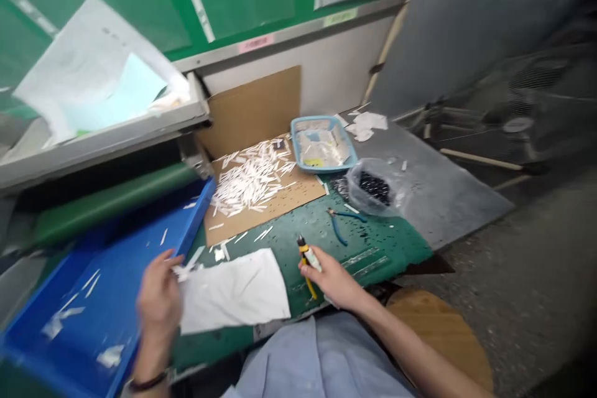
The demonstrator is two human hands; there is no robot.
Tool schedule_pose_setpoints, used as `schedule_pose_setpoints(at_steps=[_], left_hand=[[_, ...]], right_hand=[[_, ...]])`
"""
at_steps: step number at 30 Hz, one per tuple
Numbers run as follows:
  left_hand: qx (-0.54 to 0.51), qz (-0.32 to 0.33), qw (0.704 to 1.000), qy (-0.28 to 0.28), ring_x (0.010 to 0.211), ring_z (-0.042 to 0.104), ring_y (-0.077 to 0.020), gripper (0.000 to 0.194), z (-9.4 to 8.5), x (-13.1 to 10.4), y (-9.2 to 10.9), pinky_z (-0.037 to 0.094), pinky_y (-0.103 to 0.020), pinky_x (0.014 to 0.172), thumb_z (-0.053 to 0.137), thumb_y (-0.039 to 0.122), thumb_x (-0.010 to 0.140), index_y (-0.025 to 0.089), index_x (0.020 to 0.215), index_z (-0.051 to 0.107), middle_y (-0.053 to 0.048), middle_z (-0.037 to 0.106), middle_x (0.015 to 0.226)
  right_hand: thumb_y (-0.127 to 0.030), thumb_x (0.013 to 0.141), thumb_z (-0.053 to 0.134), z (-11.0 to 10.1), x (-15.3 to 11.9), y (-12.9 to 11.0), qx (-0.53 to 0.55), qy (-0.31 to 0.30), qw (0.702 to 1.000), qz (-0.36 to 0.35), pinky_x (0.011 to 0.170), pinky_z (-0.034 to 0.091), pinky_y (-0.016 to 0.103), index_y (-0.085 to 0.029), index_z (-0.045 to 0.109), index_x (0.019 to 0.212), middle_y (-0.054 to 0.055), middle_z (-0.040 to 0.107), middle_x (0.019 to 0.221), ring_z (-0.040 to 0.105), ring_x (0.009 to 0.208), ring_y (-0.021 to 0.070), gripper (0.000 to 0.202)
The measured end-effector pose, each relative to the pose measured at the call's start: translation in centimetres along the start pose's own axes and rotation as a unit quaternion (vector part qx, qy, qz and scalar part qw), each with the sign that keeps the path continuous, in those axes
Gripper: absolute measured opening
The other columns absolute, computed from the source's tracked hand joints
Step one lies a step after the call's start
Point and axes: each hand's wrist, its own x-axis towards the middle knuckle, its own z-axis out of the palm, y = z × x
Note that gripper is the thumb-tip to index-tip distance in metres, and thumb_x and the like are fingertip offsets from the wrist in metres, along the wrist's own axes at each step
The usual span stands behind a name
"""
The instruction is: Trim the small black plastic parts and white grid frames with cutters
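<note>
My right hand (333,280) is closed round yellow-handled cutting pliers (308,261), their dark jaws pointing away from me. My left hand (161,298), somewhat blurred, has its fingers curled at small white strips (188,270), which seem pinched at the fingertips. Beside it a white cloth (236,292) lies flat on the green mat (298,224). Teal-handled pliers (342,224) rest open on the mat beyond my right hand. Farther back, a heap of white strips (249,180) covers a piece of cardboard (275,202).
To the left stands a blue tray (119,280) with a few white scraps. A light-blue basket (321,168) of bagged items and a clear plastic bag (373,189) of small black parts sit at the back right. A shelf (107,137) with papers overhangs the left side.
</note>
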Motion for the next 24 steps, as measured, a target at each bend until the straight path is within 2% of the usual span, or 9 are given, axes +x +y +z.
schedule_pose_setpoints(at_steps=[2, 4, 8, 11, 13, 16, 19, 21, 24], left_hand=[[-0.03, -0.023, 0.999, -0.038, 0.115, 0.058, -0.0228, 0.027, 1.3, -3.9, 0.9, 0.047, -0.042, 0.1, 0.038, 0.021, 0.092, 0.02, 0.097, 0.065, -0.011, 0.061, 0.122], [-0.066, -0.05, 0.996, -0.031, 0.118, 0.057, -0.0214, 0.027, 3.5, -7.0, 1.9, 0.046, -0.041, 0.102, 0.037, 0.018, 0.092, 0.02, 0.096, 0.064, -0.01, 0.056, 0.131], [-0.135, -0.094, 0.985, -0.046, 0.128, 0.05, -0.0225, 0.031, 5.7, -10.8, 2.8, 0.042, -0.043, 0.107, 0.038, 0.017, 0.092, 0.021, 0.11, 0.062, -0.01, 0.047, 0.143], [-0.188, -0.112, 0.967, -0.129, 0.141, 0.03, -0.0283, 0.043, 4.9, -11.8, 2.8, 0.034, -0.049, 0.112, 0.049, 0.025, 0.089, 0.02, 0.132, 0.049, -0.013, 0.028, 0.155], [-0.196, -0.115, 0.962, -0.15, 0.143, 0.024, -0.031, 0.056, 4.4, -12.1, 2.8, 0.03, -0.052, 0.113, 0.061, 0.031, 0.083, 0.019, 0.135, 0.044, -0.016, 0.024, 0.155], [-0.21, -0.142, 0.961, -0.112, 0.14, 0.031, -0.0297, 0.073, 4.6, -12.3, 2.7, 0.032, -0.051, 0.113, 0.071, 0.033, 0.076, 0.02, 0.138, 0.037, -0.017, 0.035, 0.149], [-0.254, -0.197, 0.945, -0.063, 0.137, 0.036, -0.0272, 0.104, 5.1, -12.4, 2.4, 0.034, -0.047, 0.112, 0.077, 0.035, 0.071, 0.022, 0.15, 0.011, -0.017, 0.037, 0.148], [-0.267, -0.213, 0.937, -0.07, 0.138, 0.036, -0.0275, 0.115, 5.4, -12.5, 2.0, 0.032, -0.047, 0.114, 0.079, 0.036, 0.068, 0.022, 0.151, 0.002, -0.017, 0.036, 0.148], [-0.263, -0.206, 0.936, -0.11, 0.139, 0.033, -0.0281, 0.112, 5.6, -12.7, 1.3, 0.028, -0.046, 0.116, 0.08, 0.037, 0.066, 0.022, 0.151, 0.009, -0.016, 0.036, 0.149]], right_hand=[[-0.033, 0.087, 0.049, 0.7, 0.4, -0.9, -0.058, -0.041, 0.997, -0.004, 0.07, 0.038, 0.026, -0.021, 0.051, 0.094, 0.001, 0.064, 0.086, 0.056, 0.078, 0.0164, 0.014], [-0.032, 0.088, 0.047, 1.9, 0.6, -2.1, -0.123, -0.088, 0.988, -0.014, 0.069, 0.036, 0.026, -0.021, 0.05, 0.099, 0.002, 0.065, 0.089, 0.058, 0.081, 0.0178, 0.016], [-0.027, 0.089, 0.044, 5.3, 0.9, -4.0, -0.229, -0.174, 0.957, -0.045, 0.071, 0.035, 0.026, -0.018, 0.049, 0.106, 0.008, 0.063, 0.104, 0.059, 0.093, 0.0211, 0.02], [-0.023, 0.088, 0.045, 7.7, 1.2, -4.6, -0.292, -0.215, 0.93, -0.063, 0.078, 0.036, 0.028, -0.016, 0.049, 0.11, 0.012, 0.06, 0.113, 0.058, 0.101, 0.023, 0.024], [-0.02, 0.087, 0.045, 8.7, 1.2, -4.8, -0.34, -0.234, 0.908, -0.066, 0.08, 0.036, 0.03, -0.016, 0.048, 0.115, 0.013, 0.058, 0.114, 0.058, 0.103, 0.0242, 0.028], [-0.016, 0.086, 0.044, 9.6, 1.1, -5.0, -0.397, -0.252, 0.88, -0.069, 0.079, 0.037, 0.032, -0.015, 0.047, 0.117, 0.015, 0.058, 0.113, 0.06, 0.099, 0.0249, 0.031], [-0.015, 0.086, 0.043, 10.3, 1.1, -5.4, -0.422, -0.264, 0.864, -0.075, 0.076, 0.039, 0.032, -0.014, 0.047, 0.115, 0.014, 0.058, 0.111, 0.061, 0.096, 0.025, 0.029], [-0.014, 0.085, 0.044, 10.8, 1.3, -5.6, -0.438, -0.271, 0.854, -0.072, 0.076, 0.04, 0.032, -0.014, 0.048, 0.112, 0.015, 0.059, 0.11, 0.062, 0.096, 0.0255, 0.027], [-0.012, 0.084, 0.044, 11.8, 1.6, -5.9, -0.463, -0.278, 0.839, -0.059, 0.076, 0.042, 0.033, -0.013, 0.049, 0.113, 0.016, 0.059, 0.11, 0.062, 0.096, 0.0268, 0.029]])
